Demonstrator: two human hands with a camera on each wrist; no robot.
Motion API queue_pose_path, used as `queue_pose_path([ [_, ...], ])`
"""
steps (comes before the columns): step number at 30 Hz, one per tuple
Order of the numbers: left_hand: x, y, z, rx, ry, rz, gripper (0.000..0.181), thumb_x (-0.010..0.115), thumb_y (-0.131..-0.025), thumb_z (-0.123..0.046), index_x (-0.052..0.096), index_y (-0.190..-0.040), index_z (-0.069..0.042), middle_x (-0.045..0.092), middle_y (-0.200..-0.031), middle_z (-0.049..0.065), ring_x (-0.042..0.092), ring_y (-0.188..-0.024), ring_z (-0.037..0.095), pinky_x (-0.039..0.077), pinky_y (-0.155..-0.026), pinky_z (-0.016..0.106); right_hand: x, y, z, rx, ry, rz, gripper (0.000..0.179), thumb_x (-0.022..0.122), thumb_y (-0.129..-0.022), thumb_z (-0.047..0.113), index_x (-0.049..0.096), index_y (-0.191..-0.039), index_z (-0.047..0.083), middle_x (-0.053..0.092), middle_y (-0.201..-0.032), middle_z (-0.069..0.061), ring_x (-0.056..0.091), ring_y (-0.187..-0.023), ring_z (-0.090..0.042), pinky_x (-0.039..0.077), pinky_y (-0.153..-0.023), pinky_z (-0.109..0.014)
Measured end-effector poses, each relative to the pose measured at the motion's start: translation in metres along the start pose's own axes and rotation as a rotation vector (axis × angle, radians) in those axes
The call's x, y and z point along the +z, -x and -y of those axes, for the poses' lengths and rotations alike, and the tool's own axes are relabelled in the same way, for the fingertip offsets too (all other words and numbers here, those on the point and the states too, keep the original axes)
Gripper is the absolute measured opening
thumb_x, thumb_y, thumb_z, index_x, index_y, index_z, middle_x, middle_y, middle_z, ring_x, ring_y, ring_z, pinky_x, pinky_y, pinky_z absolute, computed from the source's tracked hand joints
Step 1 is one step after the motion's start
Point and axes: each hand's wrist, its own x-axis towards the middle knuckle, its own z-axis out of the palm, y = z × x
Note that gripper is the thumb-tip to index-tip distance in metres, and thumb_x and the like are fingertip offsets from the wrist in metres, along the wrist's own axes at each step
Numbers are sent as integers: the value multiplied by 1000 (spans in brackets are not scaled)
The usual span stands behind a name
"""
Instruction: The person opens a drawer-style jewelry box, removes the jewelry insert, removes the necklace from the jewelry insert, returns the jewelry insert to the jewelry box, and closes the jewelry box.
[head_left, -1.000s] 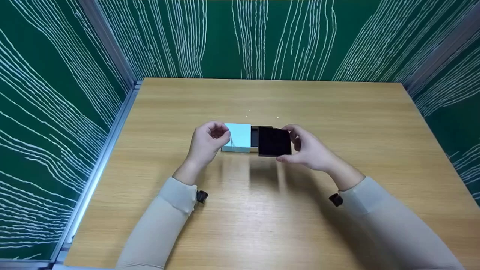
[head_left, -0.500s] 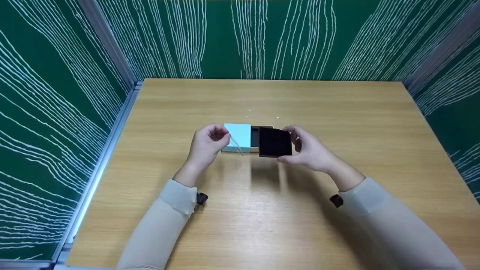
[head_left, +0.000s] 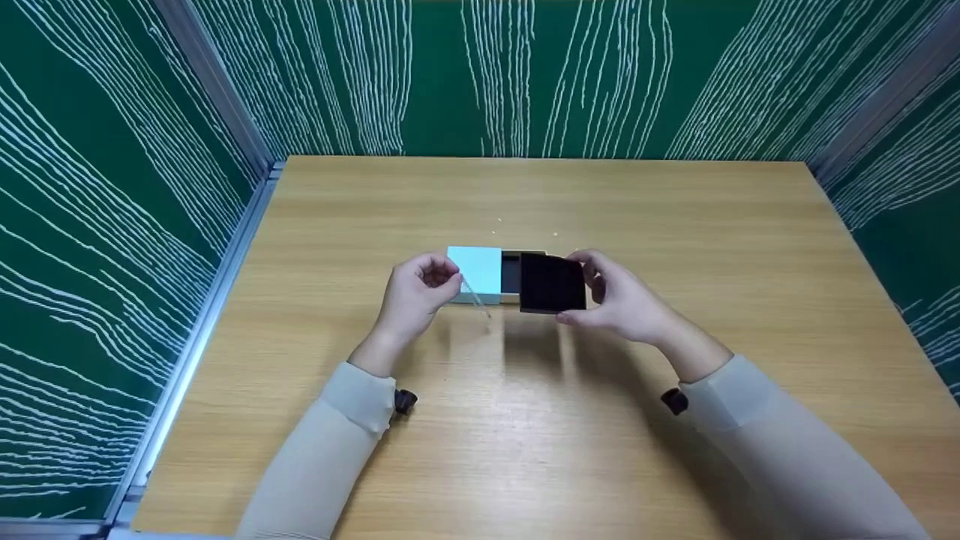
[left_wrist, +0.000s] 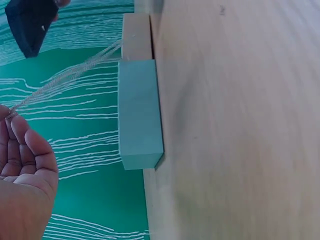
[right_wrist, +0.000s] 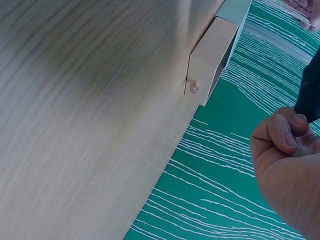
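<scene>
My left hand (head_left: 412, 296) pinches a thin, light chain (left_wrist: 70, 75) between thumb and fingertips. The chain (head_left: 475, 292) slants down to the right, across the front of a light-blue box sleeve (head_left: 476, 268). From the sleeve's right side a shallow drawer (head_left: 511, 274) with a dark inside is pulled partway out. My right hand (head_left: 622, 304) grips a square black pad (head_left: 552, 283) by its right edge, thumb below and fingers above. The pad is tilted and covers part of the drawer in the head view. A small tab (right_wrist: 194, 87) shows on the drawer's end.
The box rests on a wooden table (head_left: 510, 435). Tiny white specks (head_left: 556, 234) lie behind it. Green panels with white lines (head_left: 570, 75) stand at the back and both sides, joined by metal posts (head_left: 217, 82).
The chain's lower end has swung right and down from in front of the sleeve. The left hand has dipped slightly; the black pad has edged a little right.
</scene>
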Motion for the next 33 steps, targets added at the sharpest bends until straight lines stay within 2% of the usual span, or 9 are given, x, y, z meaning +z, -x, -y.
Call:
queue_pose_path([
  [11,0,5,8,-80,-50,37,9,80,-102,-2,77,-111,0,74,-106,5,67,-97,16,59,-85,20,-1,-1,1,-1,18,-2,81,101,-83,20,57,-150,6,53,-105,-8,47,-92,-24,41,-81,-25],
  [19,-2,4,12,-157,-20,58,15,83,-97,4,77,-110,-1,75,-106,7,70,-99,17,64,-91,21,-1,0,2,-7,26,-3,81,101,-84,22,57,-150,6,53,-104,-7,48,-92,-24,42,-80,-25],
  [21,-2,4,13,-175,-18,68,16,84,-96,4,77,-111,-1,75,-106,6,71,-98,17,64,-89,20,-1,0,2,-11,23,-6,80,101,-84,21,58,-149,6,52,-104,-7,47,-92,-24,41,-80,-25],
  [26,-2,3,15,-196,-10,84,19,84,-94,7,76,-110,1,76,-105,7,73,-94,14,65,-85,19,-1,-1,1,-25,10,-14,79,100,-84,19,58,-149,5,49,-103,-7,47,-90,-23,40,-80,-24],
  [33,-2,2,17,-201,-41,92,22,81,-94,10,76,-114,1,77,-111,11,74,-100,16,67,-88,22,-1,-1,1,-25,12,-12,79,100,-84,18,58,-149,5,50,-104,-7,47,-91,-23,40,-80,-24],
])
